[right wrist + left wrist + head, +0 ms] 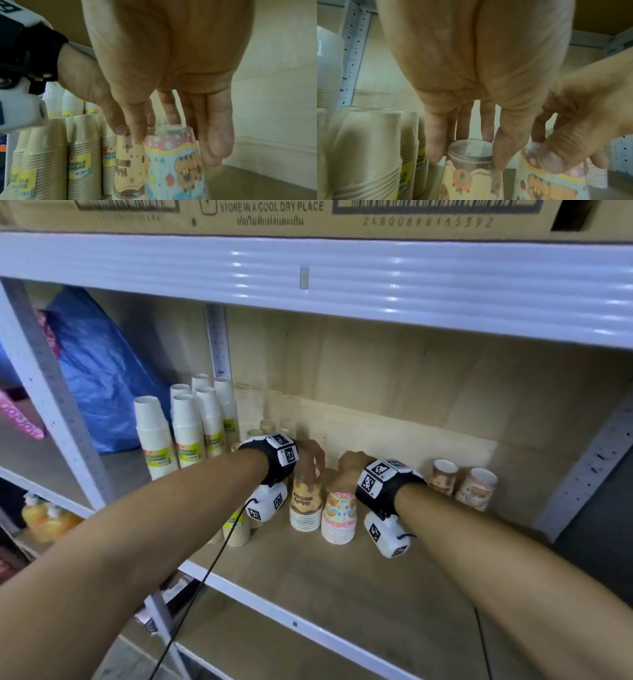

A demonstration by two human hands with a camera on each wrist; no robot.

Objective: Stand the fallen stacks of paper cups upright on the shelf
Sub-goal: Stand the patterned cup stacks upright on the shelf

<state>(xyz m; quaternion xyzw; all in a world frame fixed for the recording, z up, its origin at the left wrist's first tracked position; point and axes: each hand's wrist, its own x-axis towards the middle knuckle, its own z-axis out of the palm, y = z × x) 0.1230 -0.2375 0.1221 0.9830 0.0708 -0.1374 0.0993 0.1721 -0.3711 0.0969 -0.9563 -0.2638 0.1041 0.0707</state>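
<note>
Paper stacks stand upright under our hands: left hand (310, 455) grips the orange stack (306, 501), right hand (351, 465) the pink stack (339, 517); two stacks (462, 484) behind lean, apparently left.

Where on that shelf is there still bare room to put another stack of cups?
The bare wooden shelf board is free in front of the two printed cup stacks, orange and pink-blue, towards the white front rail. The left end is crowded with tall white cup stacks; two more patterned stacks stand at the right.
</note>
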